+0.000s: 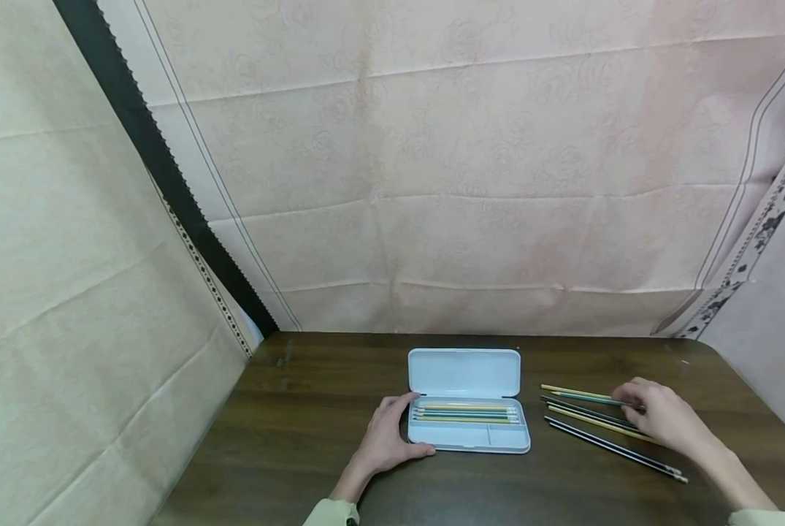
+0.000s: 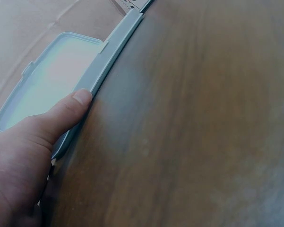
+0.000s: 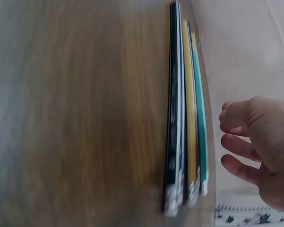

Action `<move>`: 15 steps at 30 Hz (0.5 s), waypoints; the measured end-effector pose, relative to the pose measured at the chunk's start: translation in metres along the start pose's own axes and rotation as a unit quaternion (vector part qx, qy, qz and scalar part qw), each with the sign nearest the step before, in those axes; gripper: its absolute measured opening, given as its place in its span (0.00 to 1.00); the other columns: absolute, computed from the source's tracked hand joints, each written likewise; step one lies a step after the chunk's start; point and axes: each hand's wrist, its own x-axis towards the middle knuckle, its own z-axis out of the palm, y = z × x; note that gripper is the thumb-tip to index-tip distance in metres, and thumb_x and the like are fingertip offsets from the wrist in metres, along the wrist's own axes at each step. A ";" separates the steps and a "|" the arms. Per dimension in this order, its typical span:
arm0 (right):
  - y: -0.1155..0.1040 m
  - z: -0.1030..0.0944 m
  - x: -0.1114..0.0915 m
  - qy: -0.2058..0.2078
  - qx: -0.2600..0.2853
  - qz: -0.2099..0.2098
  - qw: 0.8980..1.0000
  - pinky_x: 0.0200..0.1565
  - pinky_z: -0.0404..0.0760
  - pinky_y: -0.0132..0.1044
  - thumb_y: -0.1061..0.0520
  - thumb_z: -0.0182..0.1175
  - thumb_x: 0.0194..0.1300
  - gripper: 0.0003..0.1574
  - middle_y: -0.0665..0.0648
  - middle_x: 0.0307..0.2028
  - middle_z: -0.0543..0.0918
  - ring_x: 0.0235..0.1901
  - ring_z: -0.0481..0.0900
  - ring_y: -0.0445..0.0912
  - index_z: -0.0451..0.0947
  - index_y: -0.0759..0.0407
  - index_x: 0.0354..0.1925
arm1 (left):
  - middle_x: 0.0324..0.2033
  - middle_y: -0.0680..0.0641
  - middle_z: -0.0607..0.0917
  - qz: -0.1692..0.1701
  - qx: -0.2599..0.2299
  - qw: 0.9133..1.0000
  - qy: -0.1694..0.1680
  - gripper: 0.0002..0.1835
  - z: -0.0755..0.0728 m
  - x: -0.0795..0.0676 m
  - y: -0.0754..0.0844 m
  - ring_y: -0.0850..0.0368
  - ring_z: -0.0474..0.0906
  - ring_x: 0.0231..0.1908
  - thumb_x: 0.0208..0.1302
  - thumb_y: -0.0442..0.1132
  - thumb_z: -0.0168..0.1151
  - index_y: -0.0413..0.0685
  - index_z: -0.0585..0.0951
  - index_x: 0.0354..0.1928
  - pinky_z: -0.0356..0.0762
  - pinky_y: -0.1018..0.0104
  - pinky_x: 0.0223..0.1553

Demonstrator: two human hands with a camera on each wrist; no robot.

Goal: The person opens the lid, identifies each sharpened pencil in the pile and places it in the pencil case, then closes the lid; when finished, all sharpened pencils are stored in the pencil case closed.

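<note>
A light blue pencil case (image 1: pixel 464 440) lies with its lid (image 1: pixel 464 372) raised at the back. Inside it, yellow and green pencils (image 1: pixel 466 419) fill the rear compartment. My left hand (image 1: pixel 387 432) grips the case's left end, its thumb along the front edge. To the right lie several loose pencils: black ones (image 1: pixel 612 448), yellow ones (image 1: pixel 605 425) and a green one (image 1: pixel 586 397). Over their right ends hovers my right hand (image 1: pixel 668 413), fingers loosely bent. In the right wrist view, nothing shows between those fingers, which appear apart from the green pencil (image 3: pixel 202 132).
All of this stands on a dark brown wooden table (image 1: pixel 313 409). Pale patterned cloth (image 1: pixel 464 183) hangs behind the table's far edge, and more cloth (image 1: pixel 90 329) hangs along the left side. The case's front compartment has a small divider.
</note>
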 end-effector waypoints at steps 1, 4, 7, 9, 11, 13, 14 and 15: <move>0.004 0.000 -0.002 -0.002 0.003 0.004 1.000 0.29 0.77 0.41 0.71 0.75 0.44 0.19 0.45 0.31 0.81 0.30 0.79 0.42 0.84 0.53 0.33 | 0.59 0.44 0.73 0.000 0.000 1.000 0.000 0.50 0.000 0.000 0.000 0.46 0.69 0.57 0.45 0.65 0.77 0.57 0.70 0.70 0.69 0.43 0.52; 0.014 0.001 -0.007 0.002 0.008 0.003 1.000 0.31 0.78 0.42 0.72 0.75 0.42 0.20 0.46 0.31 0.81 0.31 0.80 0.43 0.84 0.55 0.33 | 0.59 0.44 0.73 -0.001 0.000 1.000 -0.001 0.50 0.000 0.000 0.000 0.46 0.69 0.57 0.46 0.66 0.77 0.57 0.70 0.70 0.69 0.43 0.53; 0.021 0.003 -0.011 0.010 -0.001 0.002 1.000 0.32 0.78 0.43 0.72 0.76 0.40 0.21 0.46 0.31 0.81 0.31 0.80 0.43 0.84 0.55 0.32 | 0.60 0.45 0.73 -0.001 0.001 1.000 -0.003 0.50 0.000 0.001 0.000 0.46 0.69 0.58 0.46 0.66 0.77 0.57 0.70 0.70 0.69 0.43 0.53; 0.025 0.003 -0.014 0.010 -0.008 0.004 1.000 0.33 0.78 0.44 0.72 0.76 0.40 0.21 0.46 0.31 0.80 0.32 0.80 0.44 0.83 0.55 0.32 | 0.60 0.45 0.73 -0.001 0.000 1.000 -0.004 0.50 0.000 0.001 0.000 0.46 0.69 0.58 0.46 0.65 0.77 0.57 0.70 0.70 0.69 0.43 0.53; 0.028 0.003 -0.016 0.013 -0.017 0.007 1.000 0.33 0.78 0.46 0.72 0.76 0.39 0.21 0.47 0.31 0.80 0.32 0.80 0.46 0.84 0.54 0.32 | 0.60 0.45 0.73 -0.001 -0.001 1.000 -0.003 0.49 0.001 0.000 0.000 0.46 0.69 0.58 0.46 0.65 0.77 0.58 0.70 0.70 0.68 0.42 0.53; 0.031 0.002 -0.017 0.015 -0.021 0.011 1.000 0.33 0.77 0.47 0.72 0.75 0.40 0.20 0.48 0.32 0.80 0.33 0.80 0.47 0.84 0.54 0.32 | 0.60 0.45 0.72 -0.001 -0.001 1.000 -0.003 0.49 0.001 0.000 0.000 0.46 0.68 0.58 0.46 0.65 0.77 0.58 0.70 0.70 0.68 0.42 0.53; 0.033 0.002 -0.018 0.016 -0.023 0.012 1.000 0.33 0.77 0.47 0.71 0.74 0.40 0.20 0.48 0.32 0.80 0.33 0.80 0.48 0.84 0.54 0.32 | 0.60 0.45 0.72 -0.001 -0.001 1.000 -0.002 0.49 0.001 0.000 0.000 0.46 0.68 0.58 0.46 0.65 0.77 0.58 0.70 0.70 0.68 0.42 0.53; 0.034 0.002 -0.019 0.017 -0.024 0.014 0.999 0.33 0.77 0.48 0.71 0.74 0.40 0.20 0.48 0.32 0.81 0.33 0.80 0.48 0.84 0.54 0.32 | 0.60 0.45 0.72 -0.001 -0.001 1.000 -0.002 0.49 0.001 0.000 0.000 0.46 0.68 0.58 0.46 0.65 0.77 0.58 0.70 0.70 0.68 0.42 0.53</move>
